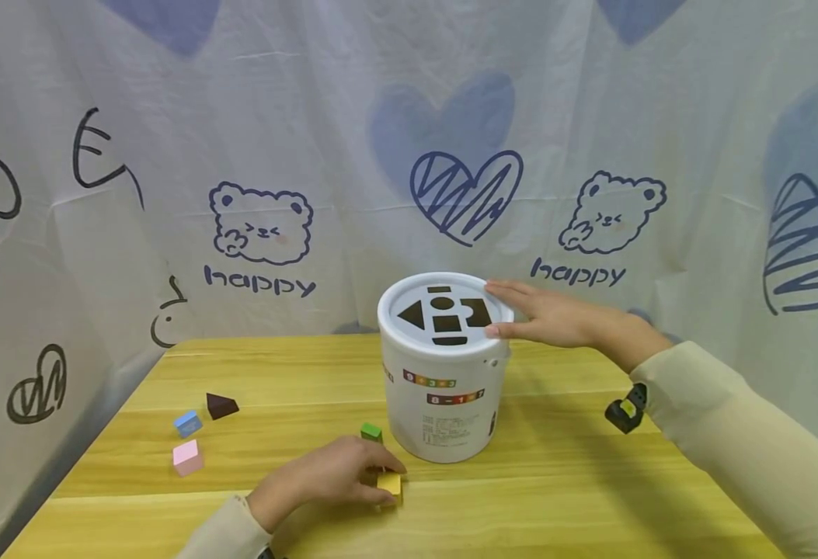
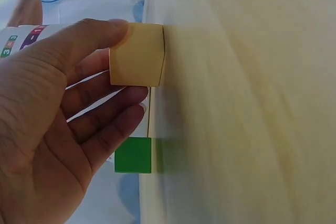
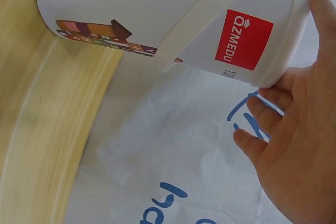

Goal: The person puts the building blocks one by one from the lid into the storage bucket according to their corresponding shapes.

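A yellow block (image 1: 390, 487) is between the thumb and fingers of my left hand (image 1: 339, 472), which pinches it low over the table in front of the bucket. In the left wrist view the thumb lies along one side of the yellow block (image 2: 137, 55), fingers behind it. My right hand (image 1: 555, 317) rests on the right rim of the white bucket (image 1: 443, 396), thumb and fingers spread at its lid. Shaped holes, among them a triangle, a circle and a square, are cut in the lid (image 1: 419, 334). A green block (image 1: 371, 432) stands just beyond my left hand.
On the left of the wooden table (image 1: 297, 373) lie a pink block (image 1: 188, 458), a blue block (image 1: 188, 423) and a dark wedge-shaped block (image 1: 221, 405). A printed curtain (image 1: 353, 210) hangs behind the table and along its left side.
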{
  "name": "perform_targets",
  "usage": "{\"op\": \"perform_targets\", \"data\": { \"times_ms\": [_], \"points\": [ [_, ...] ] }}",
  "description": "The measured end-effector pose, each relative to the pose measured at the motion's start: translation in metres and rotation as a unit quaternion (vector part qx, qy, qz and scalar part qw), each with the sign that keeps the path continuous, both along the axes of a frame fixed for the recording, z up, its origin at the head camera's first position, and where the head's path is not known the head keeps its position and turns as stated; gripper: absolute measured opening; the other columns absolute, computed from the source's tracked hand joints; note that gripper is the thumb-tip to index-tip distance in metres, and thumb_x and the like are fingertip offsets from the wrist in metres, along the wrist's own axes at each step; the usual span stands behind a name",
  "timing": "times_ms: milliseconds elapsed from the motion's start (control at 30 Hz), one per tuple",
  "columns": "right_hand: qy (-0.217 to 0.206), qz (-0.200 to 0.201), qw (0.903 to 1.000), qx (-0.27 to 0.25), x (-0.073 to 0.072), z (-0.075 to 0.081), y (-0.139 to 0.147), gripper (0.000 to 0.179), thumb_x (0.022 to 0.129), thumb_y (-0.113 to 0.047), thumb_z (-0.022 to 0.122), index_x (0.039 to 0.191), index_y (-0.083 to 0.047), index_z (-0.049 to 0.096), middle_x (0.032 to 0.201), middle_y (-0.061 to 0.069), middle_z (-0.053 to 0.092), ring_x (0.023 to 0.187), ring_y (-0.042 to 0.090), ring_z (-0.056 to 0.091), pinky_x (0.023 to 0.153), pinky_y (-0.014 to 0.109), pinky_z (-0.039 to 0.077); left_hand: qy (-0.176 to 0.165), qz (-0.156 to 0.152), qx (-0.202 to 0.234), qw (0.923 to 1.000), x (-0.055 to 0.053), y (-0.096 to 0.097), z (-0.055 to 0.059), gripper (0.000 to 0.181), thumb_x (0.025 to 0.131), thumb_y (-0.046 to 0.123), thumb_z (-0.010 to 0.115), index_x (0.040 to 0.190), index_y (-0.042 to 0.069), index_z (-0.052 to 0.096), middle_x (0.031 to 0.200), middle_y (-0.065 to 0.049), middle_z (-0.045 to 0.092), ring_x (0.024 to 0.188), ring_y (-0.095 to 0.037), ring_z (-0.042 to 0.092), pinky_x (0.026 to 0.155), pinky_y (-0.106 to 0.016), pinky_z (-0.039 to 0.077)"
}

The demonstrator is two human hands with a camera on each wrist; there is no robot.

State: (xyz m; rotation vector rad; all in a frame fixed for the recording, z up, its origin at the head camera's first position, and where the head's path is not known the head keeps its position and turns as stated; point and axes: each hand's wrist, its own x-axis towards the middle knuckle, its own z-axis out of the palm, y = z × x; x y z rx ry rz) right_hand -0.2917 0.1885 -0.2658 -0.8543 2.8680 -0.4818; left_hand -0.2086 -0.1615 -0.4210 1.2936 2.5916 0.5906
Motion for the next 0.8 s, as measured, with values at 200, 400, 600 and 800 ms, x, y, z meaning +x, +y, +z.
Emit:
{"op": "perform_targets", "data": {
  "times_ms": [200, 400, 600, 800],
  "points": [
    [0.003, 0.000, 1.0000, 0.001, 0.000, 0.000, 0.000, 0.094, 0.087, -0.073, 0.049, 0.159, -0.022, 0.015, 0.163, 0.008, 0.013, 0.144, 0.041, 0.018, 0.111, 0.066, 0.019, 0.029, -0.018, 0.008, 0.9994, 0.002, 0.002, 0.008, 0.035, 0.090, 0.029, 0.072, 0.120, 0.012, 0.070, 0.106, 0.011, 0.067, 0.088, 0.003, 0.056, 0.079, -0.016, 0.050],
    [0.003, 0.000, 1.0000, 0.002, -0.001, 0.000, 0.000, 0.094, 0.087, -0.073, 0.048, 0.159, -0.023, 0.015, 0.163, 0.008, 0.013, 0.144, 0.041, 0.019, 0.111, 0.066, 0.020, 0.055, -0.031, 0.024, 0.9977, 0.003, 0.004, 0.025, 0.035, 0.093, 0.028, 0.068, 0.124, 0.012, 0.069, 0.114, 0.005, 0.067, 0.095, -0.001, 0.060, 0.084, -0.020, 0.051],
    [0.004, 0.003, 1.0000, 0.003, -0.001, 0.000, 0.000, 0.094, 0.088, -0.073, 0.048, 0.159, -0.022, 0.015, 0.163, 0.008, 0.014, 0.144, 0.041, 0.019, 0.111, 0.066, 0.020, 0.057, -0.034, 0.049, 0.9966, 0.002, 0.005, 0.049, 0.035, 0.095, 0.026, 0.066, 0.126, 0.011, 0.068, 0.124, -0.001, 0.065, 0.104, -0.007, 0.062, 0.090, -0.023, 0.051],
    [0.006, 0.000, 1.0000, 0.007, -0.001, 0.000, 0.000, 0.094, 0.087, -0.074, 0.048, 0.159, -0.022, 0.015, 0.162, 0.009, 0.014, 0.143, 0.041, 0.020, 0.110, 0.066, 0.021, 0.087, -0.032, 0.060, 0.9938, 0.000, 0.008, 0.076, 0.035, 0.093, 0.023, 0.068, 0.125, 0.009, 0.068, 0.121, -0.002, 0.066, 0.099, -0.008, 0.063, 0.085, -0.023, 0.054]
  ]
}}
